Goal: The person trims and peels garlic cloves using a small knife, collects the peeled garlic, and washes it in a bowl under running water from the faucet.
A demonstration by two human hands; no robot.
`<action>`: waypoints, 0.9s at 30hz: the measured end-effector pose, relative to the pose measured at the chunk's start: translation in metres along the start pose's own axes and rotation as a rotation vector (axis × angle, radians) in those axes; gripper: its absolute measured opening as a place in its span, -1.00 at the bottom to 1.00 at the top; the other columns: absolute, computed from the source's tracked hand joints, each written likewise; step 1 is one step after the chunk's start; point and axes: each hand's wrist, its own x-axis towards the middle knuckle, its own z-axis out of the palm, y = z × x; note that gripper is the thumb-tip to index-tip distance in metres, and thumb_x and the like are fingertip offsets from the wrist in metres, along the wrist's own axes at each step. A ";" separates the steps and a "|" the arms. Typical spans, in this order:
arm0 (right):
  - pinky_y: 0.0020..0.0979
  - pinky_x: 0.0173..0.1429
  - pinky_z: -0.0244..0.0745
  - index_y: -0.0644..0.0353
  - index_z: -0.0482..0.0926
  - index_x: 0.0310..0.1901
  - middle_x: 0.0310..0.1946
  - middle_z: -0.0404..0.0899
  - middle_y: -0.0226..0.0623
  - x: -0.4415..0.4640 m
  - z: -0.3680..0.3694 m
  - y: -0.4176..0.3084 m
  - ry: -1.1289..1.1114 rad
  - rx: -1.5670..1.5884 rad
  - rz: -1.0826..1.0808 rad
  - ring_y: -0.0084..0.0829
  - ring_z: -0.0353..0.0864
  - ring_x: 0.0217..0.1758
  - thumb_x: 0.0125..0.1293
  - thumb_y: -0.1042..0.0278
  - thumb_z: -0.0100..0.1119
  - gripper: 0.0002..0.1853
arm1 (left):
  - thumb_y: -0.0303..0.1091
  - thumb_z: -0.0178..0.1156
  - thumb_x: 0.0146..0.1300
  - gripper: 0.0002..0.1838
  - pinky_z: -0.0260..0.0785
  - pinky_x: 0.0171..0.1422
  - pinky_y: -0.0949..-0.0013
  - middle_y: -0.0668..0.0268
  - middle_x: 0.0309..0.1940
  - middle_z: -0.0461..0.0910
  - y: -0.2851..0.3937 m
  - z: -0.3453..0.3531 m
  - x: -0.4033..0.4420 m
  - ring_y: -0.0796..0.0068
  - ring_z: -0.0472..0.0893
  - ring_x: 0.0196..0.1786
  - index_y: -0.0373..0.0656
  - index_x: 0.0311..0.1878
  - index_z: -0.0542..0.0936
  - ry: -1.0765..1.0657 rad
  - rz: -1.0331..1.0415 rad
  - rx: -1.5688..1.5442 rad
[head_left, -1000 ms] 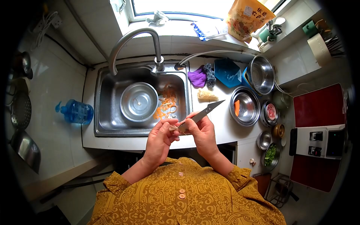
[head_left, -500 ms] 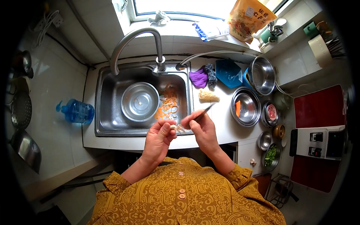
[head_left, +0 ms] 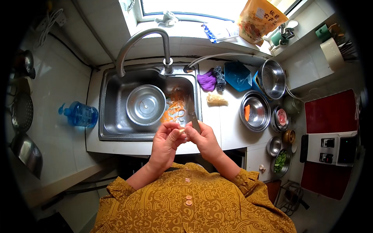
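Note:
Between the fingertips of my left hand (head_left: 167,141) is a small pale piece (head_left: 181,131), perhaps a garlic clove. My right hand (head_left: 203,140) touches the same piece with its fingertips and holds a knife (head_left: 194,121), whose grey blade points up and away over the sink's right edge. Both hands are just in front of the sink (head_left: 112,134). In the sink are a round metal basin (head_left: 145,105) with some water and, to its right, orange and white peelings (head_left: 175,110).
Right of the sink lie a purple cloth (head_left: 206,80), a yellowish piece (head_left: 217,99) and a blue container (head_left: 237,76). Beyond are metal bowls (head_left: 254,110), one holding an orange piece, and a bowl of greens (head_left: 280,161). A blue bottle (head_left: 81,114) stands left; the faucet (head_left: 166,50) arches above.
The knife has swung from pointing up and right to pointing up and slightly left. My right hand has moved in close to my left fingertips; the peel strands between them no longer show.

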 end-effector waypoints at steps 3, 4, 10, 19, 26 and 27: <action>-0.59 -0.23 0.43 0.23 0.48 -0.18 -0.35 0.53 -0.46 -0.001 0.001 0.004 -0.002 0.238 0.146 -0.68 0.48 -0.30 0.38 0.25 0.09 -0.80 | -0.41 0.18 0.28 -0.77 0.51 0.03 0.39 0.29 -0.20 0.55 -0.001 0.001 -0.001 0.51 0.61 -0.18 -0.20 -0.05 0.42 -0.041 0.002 -0.025; -0.60 -0.23 0.41 0.22 0.48 -0.19 -0.37 0.53 -0.46 -0.001 0.000 0.003 0.007 0.210 0.147 -0.70 0.45 -0.33 0.38 0.25 0.09 -0.81 | -0.44 0.18 0.28 -0.78 0.51 0.02 0.40 0.29 -0.19 0.54 0.001 0.004 -0.002 0.51 0.61 -0.17 -0.20 -0.05 0.41 -0.042 0.027 0.024; -0.60 -0.23 0.38 0.21 0.48 -0.20 -0.39 0.52 -0.47 0.000 0.001 0.003 0.039 0.231 0.166 -0.70 0.42 -0.36 0.39 0.25 0.09 -0.81 | -0.53 0.16 0.28 -0.78 0.50 0.04 0.42 0.31 -0.18 0.53 -0.007 0.001 0.000 0.53 0.58 -0.11 -0.22 -0.04 0.39 -0.033 0.123 0.204; -0.53 -0.32 0.49 0.32 0.48 -0.24 -0.44 0.59 -0.35 0.007 0.007 -0.001 0.078 -0.442 -0.072 -0.61 0.58 -0.38 0.35 0.29 0.11 -0.78 | -0.49 0.11 0.32 -0.81 0.50 0.01 0.45 0.31 -0.17 0.56 -0.001 0.004 0.000 0.59 0.58 -0.15 -0.23 -0.02 0.41 -0.048 0.159 0.441; -0.57 -0.32 0.46 0.31 0.47 -0.23 -0.45 0.56 -0.39 0.012 0.005 0.015 0.057 0.096 0.091 -0.66 0.52 -0.40 0.36 0.29 0.11 -0.78 | -0.37 0.03 0.38 -0.83 0.52 -0.01 0.38 0.30 -0.13 0.57 -0.003 -0.024 0.012 0.51 0.61 -0.11 -0.15 -0.01 0.44 -0.026 -0.168 -0.022; -0.55 -0.32 0.46 0.32 0.47 -0.23 -0.46 0.56 -0.37 0.012 0.003 0.014 0.056 -0.203 0.015 -0.65 0.52 -0.41 0.36 0.29 0.11 -0.78 | -0.37 0.03 0.38 -0.83 0.52 -0.01 0.38 0.30 -0.13 0.57 0.000 -0.021 0.012 0.51 0.61 -0.11 -0.15 -0.01 0.44 -0.024 -0.168 -0.022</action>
